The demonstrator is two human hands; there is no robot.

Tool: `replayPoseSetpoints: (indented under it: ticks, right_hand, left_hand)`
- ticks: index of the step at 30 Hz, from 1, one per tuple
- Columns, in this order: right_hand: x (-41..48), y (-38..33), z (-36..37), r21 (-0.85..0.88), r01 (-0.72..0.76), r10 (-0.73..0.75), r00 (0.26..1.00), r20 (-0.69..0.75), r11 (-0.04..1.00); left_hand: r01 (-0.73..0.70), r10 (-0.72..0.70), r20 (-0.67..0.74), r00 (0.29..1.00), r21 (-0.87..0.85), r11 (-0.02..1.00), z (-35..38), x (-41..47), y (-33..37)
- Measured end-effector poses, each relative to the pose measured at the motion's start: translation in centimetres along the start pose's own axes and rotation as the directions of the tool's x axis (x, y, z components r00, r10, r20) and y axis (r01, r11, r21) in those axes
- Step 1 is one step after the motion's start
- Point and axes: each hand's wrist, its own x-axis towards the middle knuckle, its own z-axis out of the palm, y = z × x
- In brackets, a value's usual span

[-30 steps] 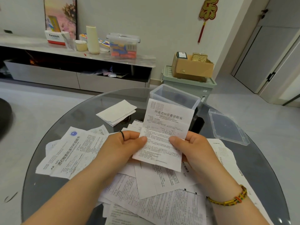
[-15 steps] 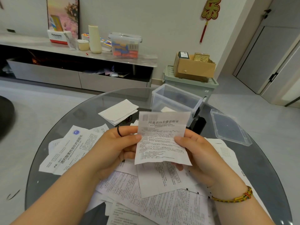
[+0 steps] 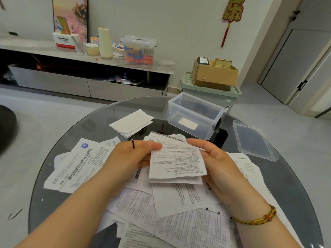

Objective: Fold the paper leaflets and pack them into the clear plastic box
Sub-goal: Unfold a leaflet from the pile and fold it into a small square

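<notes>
I hold a printed paper leaflet (image 3: 176, 162), folded over on itself, above the pile in the middle of the table. My left hand (image 3: 132, 154) pinches its upper left edge between thumb and fingers. My right hand (image 3: 215, 163) grips its right side, thumb on top. The clear plastic box (image 3: 214, 109) stands open at the far side of the table, with one small folded white paper (image 3: 188, 123) lying on its bottom. Its clear lid (image 3: 254, 140) lies flat to the right of it.
Several unfolded leaflets (image 3: 75, 169) lie spread over the round glass table (image 3: 59, 145). A folded white stack (image 3: 131, 123) sits left of the box. Beyond the table stand a low TV cabinet (image 3: 86, 59), a green bin (image 3: 211, 94) and a cardboard box (image 3: 215, 75).
The leaflet's top half has been folded down toward me, so it is now about half as tall and lower in my hands. The box behind it is now in full view.
</notes>
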Motion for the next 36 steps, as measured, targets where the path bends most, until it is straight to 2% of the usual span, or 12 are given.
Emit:
replayPoseSetpoints:
  ticks: [2, 5, 9, 13, 15, 18, 20, 23, 28, 31, 36]
  right_hand:
    - [0.2, 0.1, 0.0, 0.002, -0.01, 0.01, 0.999, -0.038, 1.0]
    - [0.2, -0.2, -0.1, 0.023, -0.027, 0.028, 0.998, -0.051, 0.999]
    - [0.1, 0.1, 0.0, -0.17, 0.001, -0.01, 0.999, -0.052, 0.986]
    - [-0.1, 0.2, 0.4, -0.247, 0.026, -0.045, 0.996, -0.072, 0.969]
    - [-0.1, 0.2, 0.3, -0.267, 0.025, -0.057, 0.992, -0.11, 0.963]
    - [-0.1, -0.1, 0.3, -0.273, 0.042, -0.094, 0.979, -0.179, 0.961]
    - [0.1, -0.8, 0.4, -0.268, 0.054, -0.115, 0.969, -0.217, 0.962]
    - [1.0, -2.3, 0.9, -0.347, 0.073, -0.152, 0.967, -0.205, 0.935]
    - [5.2, -5.0, 3.6, -0.46, 0.076, -0.155, 0.978, -0.136, 0.885]
    - [8.7, -5.4, 5.7, -0.542, 0.071, -0.136, 0.987, -0.081, 0.837]
    - [14.0, -5.0, 8.5, -0.681, 0.054, -0.078, 0.997, -0.005, 0.73]
  left_hand:
    - [-0.054, 0.058, -0.041, 0.997, 0.096, 0.994, 0.1, -0.1, -0.3]
    - [-0.098, 0.114, -0.11, 0.987, 0.141, 0.985, 0.0, 0.1, -0.6]
    - [-0.133, 0.145, -0.137, 0.98, 0.091, 0.987, -0.2, 0.4, -0.7]
    - [-0.134, 0.145, -0.094, 0.985, 0.111, 0.985, -0.2, 0.5, -0.9]
    - [-0.149, 0.166, -0.1, 0.981, 0.162, 0.976, -0.3, 0.6, -0.7]
    - [-0.155, 0.202, -0.117, 0.972, 0.324, 0.933, -1.3, 0.9, -0.1]
    - [-0.139, 0.224, -0.131, 0.966, 0.466, 0.874, -2.6, 1.3, 0.1]
    - [-0.031, 0.231, -0.177, 0.957, 0.727, 0.686, -4.9, 2.0, 0.0]
    - [0.087, 0.206, -0.175, 0.963, 0.921, 0.38, -7.9, 3.1, -0.6]
    - [0.086, 0.154, -0.139, 0.978, 0.947, 0.311, -8.0, 3.4, -0.9]
    - [0.049, 0.122, -0.084, 0.989, 0.963, 0.263, -8.0, 3.7, -1.2]
